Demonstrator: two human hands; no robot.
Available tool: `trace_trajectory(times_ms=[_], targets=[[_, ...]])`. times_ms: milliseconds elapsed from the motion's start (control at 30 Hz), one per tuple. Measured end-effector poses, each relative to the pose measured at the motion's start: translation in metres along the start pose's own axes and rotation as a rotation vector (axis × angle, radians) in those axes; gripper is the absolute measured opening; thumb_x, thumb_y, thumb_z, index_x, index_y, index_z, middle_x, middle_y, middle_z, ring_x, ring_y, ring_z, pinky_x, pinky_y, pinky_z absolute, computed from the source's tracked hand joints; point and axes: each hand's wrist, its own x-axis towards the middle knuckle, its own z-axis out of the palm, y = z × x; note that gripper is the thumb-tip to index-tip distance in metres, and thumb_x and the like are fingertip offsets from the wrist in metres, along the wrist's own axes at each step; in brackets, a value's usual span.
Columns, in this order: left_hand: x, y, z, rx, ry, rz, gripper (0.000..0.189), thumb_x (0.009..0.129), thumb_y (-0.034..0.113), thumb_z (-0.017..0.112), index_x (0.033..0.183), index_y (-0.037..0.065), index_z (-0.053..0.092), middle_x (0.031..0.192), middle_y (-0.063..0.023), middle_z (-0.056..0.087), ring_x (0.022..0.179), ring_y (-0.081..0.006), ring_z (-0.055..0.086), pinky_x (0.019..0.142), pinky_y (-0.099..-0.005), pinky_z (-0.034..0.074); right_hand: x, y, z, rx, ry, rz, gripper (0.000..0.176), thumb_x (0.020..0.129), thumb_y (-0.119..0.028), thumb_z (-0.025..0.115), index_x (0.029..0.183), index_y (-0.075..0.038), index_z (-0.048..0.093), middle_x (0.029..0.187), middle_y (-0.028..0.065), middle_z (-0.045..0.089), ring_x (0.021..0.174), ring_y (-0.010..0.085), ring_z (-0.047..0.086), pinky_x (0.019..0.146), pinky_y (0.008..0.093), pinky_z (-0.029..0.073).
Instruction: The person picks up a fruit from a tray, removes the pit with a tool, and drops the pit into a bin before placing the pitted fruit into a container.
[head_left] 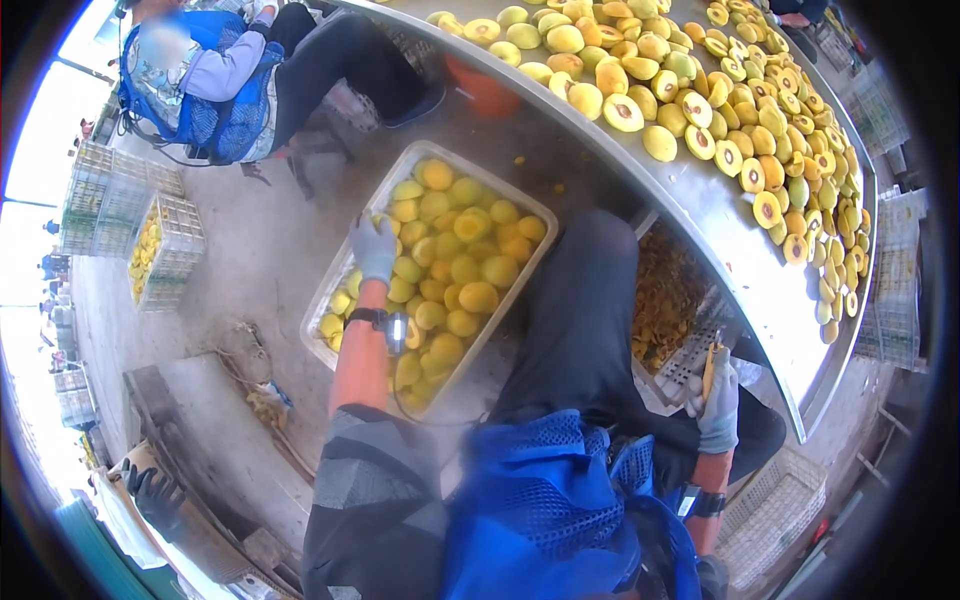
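My left hand (373, 250), in a grey glove, reaches over the left side of a white plastic crate (322, 300) full of whole yellow apricots (445, 255). Its fingers point away from me and are apart, beside the fruit; whether they touch one is hard to see. By my right knee, my gloved right hand (717, 405) is closed round a small tool with a tan handle (710, 370). The tool's metal end points away from me, near the rim of the metal table. On that table (725, 235) lies a heap of halved apricots (765, 130), several cut face up.
Under the table, a container holds brown pits or scraps (665, 300), beside a perforated white basket (690, 360). A co-worker (215, 90) sits at upper left, near an orange bucket (482, 88). Stacked crates (110, 200) stand left; an empty-looking crate (775, 515) lies lower right.
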Motion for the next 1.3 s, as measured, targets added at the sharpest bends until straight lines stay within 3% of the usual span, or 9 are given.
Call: trace_trajectory(times_ms=[67,367,467,567,833,967,1133,1200,1300], targets=[[-0.01,-0.003,-0.001,0.072,0.029,0.142,0.037,0.09,0.021,0.062,0.12,0.0,0.066,0.119,-0.0267,0.064,0.109,-0.0461,0.059,0.096,-0.0479,0.047,0.001,-0.004,0.006,-0.016,0.001,-0.019,0.055,0.107,-0.052,0.037,0.087,-0.004,0.055,0.053,-0.0013,0.042,0.036,0.0068,0.035,0.034,0.022,0.029],[-0.008,-0.007,-0.016,0.053,-0.104,0.044,0.026,0.082,0.02,0.07,0.102,0.004,0.075,0.103,-0.0188,0.07,0.094,-0.0384,0.066,0.086,-0.0425,0.052,0.008,0.001,0.012,-0.056,0.052,0.079,0.052,0.108,-0.047,0.037,0.088,-0.002,0.056,0.054,-0.0008,0.044,0.037,0.0079,0.039,0.034,0.0224,0.031],[0.001,-0.015,-0.01,0.056,-0.136,0.078,0.024,0.078,0.018,0.074,0.097,0.003,0.074,0.095,-0.0176,0.069,0.087,-0.0378,0.066,0.08,-0.0423,0.053,0.017,0.019,0.002,-0.176,-0.003,-0.096,0.051,0.108,-0.045,0.038,0.089,-0.002,0.057,0.054,-0.001,0.046,0.036,0.0079,0.039,0.034,0.0222,0.031],[0.003,-0.016,-0.002,0.096,-0.249,0.068,0.02,0.08,0.018,0.072,0.094,0.004,0.073,0.097,-0.0189,0.067,0.095,-0.0392,0.064,0.083,-0.0462,0.051,0.006,0.006,0.01,-0.042,0.006,0.056,0.05,0.108,-0.045,0.039,0.09,-0.002,0.058,0.055,-0.0015,0.046,0.037,0.0078,0.04,0.035,0.022,0.033],[0.019,-0.019,0.015,0.329,-0.272,0.161,0.018,0.083,0.022,0.07,0.09,0.006,0.074,0.092,-0.0198,0.07,0.087,-0.0406,0.067,0.079,-0.0473,0.054,0.005,0.0,0.019,-0.014,-0.065,-0.001,0.051,0.107,-0.048,0.044,0.091,-0.002,0.061,0.057,-0.0001,0.049,0.04,0.0063,0.043,0.037,0.0214,0.035],[0.039,0.05,-0.009,0.447,-0.31,0.167,0.02,0.083,0.025,0.07,0.092,0.009,0.075,0.086,-0.0197,0.072,0.079,-0.042,0.069,0.073,-0.0486,0.056,-0.007,-0.007,0.003,0.033,-0.128,-0.027,0.051,0.106,-0.049,0.046,0.091,-0.002,0.062,0.058,0.0002,0.051,0.04,0.0061,0.043,0.038,0.0212,0.035],[0.006,0.257,-0.034,-0.324,-0.078,0.67,0.02,0.084,0.027,0.069,0.091,0.008,0.074,0.088,-0.0165,0.071,0.085,-0.0384,0.068,0.075,-0.0442,0.055,-0.005,0.01,-0.021,0.12,-0.063,0.012,0.051,0.105,-0.05,0.048,0.091,-0.003,0.062,0.059,-0.0001,0.051,0.04,0.0062,0.044,0.037,0.0216,0.036],[-0.013,0.337,-0.036,-0.442,-0.172,0.827,0.015,0.085,0.017,0.069,0.095,0.008,0.074,0.094,-0.015,0.072,0.086,-0.0348,0.069,0.075,-0.0433,0.055,-0.004,0.016,-0.023,0.116,-0.04,0.023,0.051,0.105,-0.051,0.048,0.091,-0.003,0.062,0.059,0.0001,0.051,0.04,0.0062,0.046,0.037,0.0216,0.036],[-0.033,0.418,0.012,-0.297,-0.39,0.831,0.021,0.085,0.024,0.069,0.1,0.01,0.074,0.095,-0.0142,0.07,0.092,-0.0347,0.068,0.081,-0.0444,0.054,-0.009,0.013,-0.023,0.116,-0.022,0.004,0.05,0.105,-0.049,0.048,0.092,-0.002,0.063,0.059,0.0011,0.052,0.04,0.0072,0.047,0.037,0.022,0.037]])
